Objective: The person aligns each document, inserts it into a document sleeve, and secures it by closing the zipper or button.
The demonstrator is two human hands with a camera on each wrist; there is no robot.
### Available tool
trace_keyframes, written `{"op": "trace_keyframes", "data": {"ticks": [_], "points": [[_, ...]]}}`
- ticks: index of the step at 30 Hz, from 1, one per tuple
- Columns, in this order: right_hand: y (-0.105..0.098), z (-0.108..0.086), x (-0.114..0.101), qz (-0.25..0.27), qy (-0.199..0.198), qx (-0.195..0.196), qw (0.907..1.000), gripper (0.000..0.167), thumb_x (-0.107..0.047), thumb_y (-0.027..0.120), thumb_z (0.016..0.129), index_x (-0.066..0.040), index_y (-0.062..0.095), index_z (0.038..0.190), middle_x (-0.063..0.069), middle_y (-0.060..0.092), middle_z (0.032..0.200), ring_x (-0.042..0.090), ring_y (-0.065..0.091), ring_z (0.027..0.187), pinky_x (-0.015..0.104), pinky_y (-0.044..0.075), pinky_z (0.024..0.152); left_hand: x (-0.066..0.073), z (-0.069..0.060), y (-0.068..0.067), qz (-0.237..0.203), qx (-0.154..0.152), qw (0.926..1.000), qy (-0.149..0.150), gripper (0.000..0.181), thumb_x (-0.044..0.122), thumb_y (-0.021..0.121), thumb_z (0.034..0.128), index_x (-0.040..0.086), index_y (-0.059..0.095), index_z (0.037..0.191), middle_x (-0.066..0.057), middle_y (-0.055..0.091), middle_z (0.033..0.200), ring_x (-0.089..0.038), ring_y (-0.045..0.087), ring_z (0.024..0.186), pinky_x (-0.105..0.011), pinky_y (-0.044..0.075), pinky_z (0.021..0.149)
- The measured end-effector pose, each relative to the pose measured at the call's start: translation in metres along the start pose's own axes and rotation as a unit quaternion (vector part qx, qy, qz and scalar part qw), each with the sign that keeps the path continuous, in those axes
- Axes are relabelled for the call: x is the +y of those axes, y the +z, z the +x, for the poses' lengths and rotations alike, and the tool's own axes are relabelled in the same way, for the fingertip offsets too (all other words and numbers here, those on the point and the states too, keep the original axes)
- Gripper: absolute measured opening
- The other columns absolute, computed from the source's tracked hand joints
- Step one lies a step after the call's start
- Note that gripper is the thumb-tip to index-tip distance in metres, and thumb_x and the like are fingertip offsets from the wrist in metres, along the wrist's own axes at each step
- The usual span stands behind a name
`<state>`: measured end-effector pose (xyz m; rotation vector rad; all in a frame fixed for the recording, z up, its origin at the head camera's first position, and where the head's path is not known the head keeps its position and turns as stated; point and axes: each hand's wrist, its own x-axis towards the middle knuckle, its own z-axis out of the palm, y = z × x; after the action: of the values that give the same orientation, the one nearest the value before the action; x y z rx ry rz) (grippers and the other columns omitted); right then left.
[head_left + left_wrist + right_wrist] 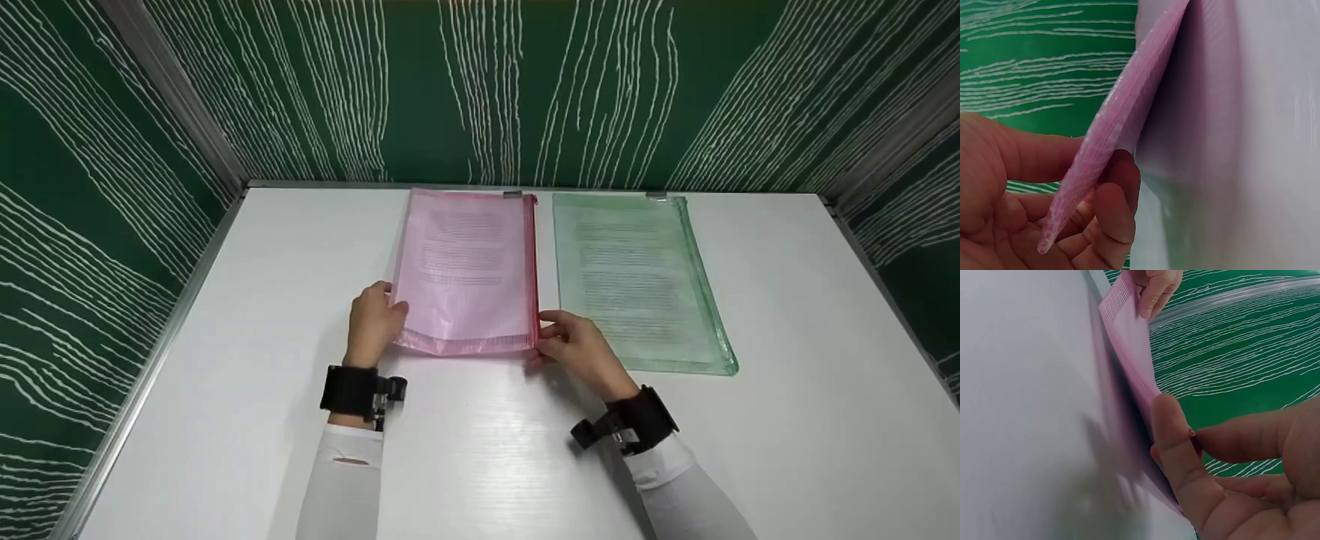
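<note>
A pink zip document pouch with printed paper inside lies at the back middle of the table, its near edge lifted a little off the surface. At its near left corner my left hand pinches the edge between thumb and fingers. My right hand pinches the near right corner, by the red zip strip. The left wrist view shows the pouch's mesh edge between thumb and curled fingers. In the right wrist view the raised pouch runs between both hands.
To the right lies a green zip document pouch, also with printed paper in it, close to my right hand. Green panels with white wavy lines rise behind and beside the white table. Metal rails border it.
</note>
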<state>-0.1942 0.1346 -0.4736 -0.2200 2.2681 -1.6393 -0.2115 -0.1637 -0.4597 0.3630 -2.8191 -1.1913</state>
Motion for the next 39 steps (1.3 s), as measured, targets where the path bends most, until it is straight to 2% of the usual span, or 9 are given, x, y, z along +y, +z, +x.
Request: {"op": "trace_keyframes", "data": {"ticks": [7,15,20,22,26,30,33,36,39], "points": [[0.000,0.000,0.001,-0.016,0.008,-0.014,0.9997,0.052,-0.004,0.058,0.086,-0.003,0.040,0.134,0.014,0.064,0.099,0.025,0.067,0.082,0.032,0.050,0.081,-0.001,0.000,0.000,0.014,-0.015,0.9998,-0.004,0.040,0.007,0.053,0.0832,-0.008,0.053,0.120,-0.026,0.060,0.109,-0.036,0.057,0.104,-0.046,0.045,0.087],[0.001,0.000,0.003,0.019,0.024,-0.038,0.9988,0.055,-0.003,0.058,0.086,0.000,0.037,0.136,0.020,0.061,0.103,0.029,0.067,0.081,0.034,0.053,0.076,-0.003,-0.001,0.000,0.031,-0.018,0.9993,0.004,0.040,0.005,0.052,0.0822,-0.010,0.052,0.119,-0.028,0.058,0.115,-0.040,0.055,0.108,-0.047,0.044,0.090],[0.002,-0.001,0.003,0.038,0.025,-0.045,0.9980,0.056,-0.003,0.056,0.087,0.002,0.034,0.138,0.025,0.057,0.105,0.034,0.066,0.080,0.041,0.053,0.074,-0.005,-0.001,0.001,0.038,-0.020,0.9991,0.001,0.037,0.006,0.054,0.0826,-0.009,0.055,0.117,-0.026,0.060,0.112,-0.037,0.057,0.105,-0.046,0.044,0.088],[0.003,-0.001,0.003,0.029,0.023,-0.043,0.9984,0.055,-0.004,0.055,0.087,0.002,0.034,0.137,0.025,0.056,0.105,0.034,0.066,0.078,0.041,0.054,0.072,-0.006,-0.001,0.002,0.043,-0.020,0.9989,0.001,0.036,0.007,0.055,0.0825,-0.009,0.056,0.115,-0.025,0.061,0.109,-0.036,0.058,0.103,-0.046,0.045,0.086],[0.005,0.000,0.005,-0.022,0.018,-0.032,0.9991,0.051,-0.008,0.055,0.088,0.000,0.039,0.135,0.020,0.058,0.101,0.026,0.065,0.071,0.037,0.054,0.064,-0.008,-0.002,0.003,0.064,-0.017,0.9978,0.005,0.033,0.007,0.056,0.0815,-0.010,0.057,0.109,-0.025,0.060,0.103,-0.036,0.058,0.097,-0.046,0.045,0.082],[0.006,0.001,0.007,-0.060,0.018,-0.026,0.9977,0.048,-0.010,0.055,0.088,0.000,0.043,0.133,0.015,0.059,0.096,0.021,0.063,0.067,0.034,0.053,0.060,-0.010,-0.003,0.005,0.093,-0.014,0.9956,0.003,0.027,0.009,0.058,0.0800,-0.010,0.059,0.100,-0.024,0.055,0.097,-0.037,0.056,0.090,-0.045,0.044,0.077],[0.005,0.001,0.006,-0.072,0.020,-0.026,0.9968,0.045,-0.010,0.056,0.087,0.001,0.046,0.130,0.014,0.059,0.094,0.022,0.063,0.067,0.034,0.053,0.060,-0.010,-0.004,0.006,0.114,-0.013,0.9933,-0.003,0.026,0.010,0.059,0.0791,-0.009,0.059,0.097,-0.023,0.050,0.097,-0.037,0.052,0.090,-0.045,0.043,0.076],[0.003,0.000,0.004,-0.081,0.021,-0.029,0.9961,0.044,-0.011,0.056,0.088,0.002,0.047,0.129,0.013,0.059,0.095,0.023,0.063,0.069,0.035,0.053,0.062,-0.010,-0.004,0.007,0.130,-0.011,0.9915,-0.008,0.028,0.012,0.059,0.0792,-0.009,0.058,0.098,-0.023,0.047,0.100,-0.037,0.048,0.095,-0.045,0.043,0.078],[-0.003,-0.003,0.001,-0.096,0.012,-0.029,0.9949,0.045,-0.014,0.057,0.089,0.003,0.046,0.129,0.014,0.058,0.100,0.025,0.063,0.072,0.036,0.053,0.062,-0.008,-0.005,0.007,0.128,-0.005,0.9917,-0.003,0.036,0.016,0.060,0.0816,-0.009,0.056,0.108,-0.022,0.045,0.103,-0.037,0.045,0.099,-0.046,0.041,0.080]]}}
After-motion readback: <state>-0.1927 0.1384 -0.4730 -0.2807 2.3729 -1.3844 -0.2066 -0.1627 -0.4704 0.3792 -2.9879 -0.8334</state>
